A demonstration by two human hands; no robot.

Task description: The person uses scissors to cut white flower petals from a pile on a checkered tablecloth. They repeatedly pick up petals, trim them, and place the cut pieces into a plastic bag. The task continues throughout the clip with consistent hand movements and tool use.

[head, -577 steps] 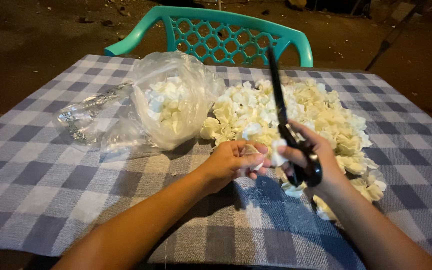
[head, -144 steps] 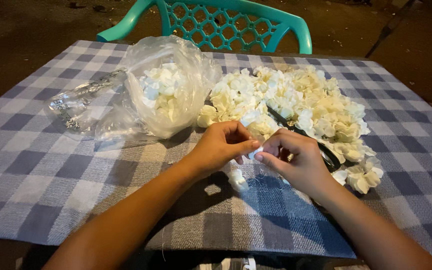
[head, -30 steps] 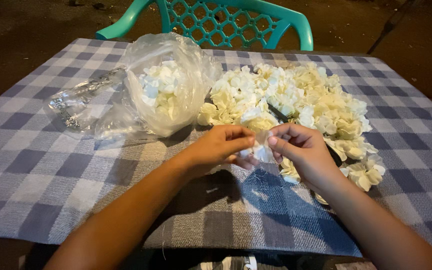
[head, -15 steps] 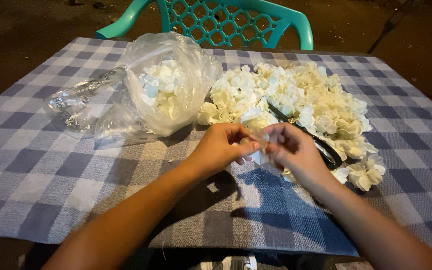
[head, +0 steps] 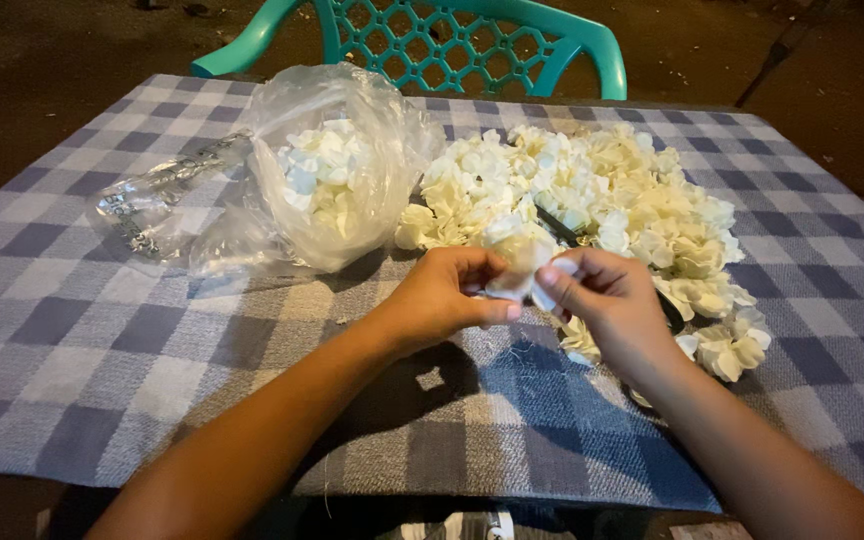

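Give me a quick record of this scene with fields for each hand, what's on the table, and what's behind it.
left hand: pinching a small white flower
right hand: pinching the same flower from the other side
table: blue and grey checked cloth
flower pile: loose, cream-white, beyond the hands
scissors: dark, partly buried in the pile
plastic bag: clear, holding more flowers
chair: teal plastic, behind table

A blue-and-white checked woven tablecloth [head: 102, 390] covers the table. Toward its far left corner lies a crumpled clear plastic bag [head: 252, 200] holding cream fabric petals. Black-handled scissors [head: 667, 310] lie half buried near the right edge. A turquoise plastic lattice-backed chair [head: 452, 45] stands against the far edge, on dark ground [head: 42, 70].
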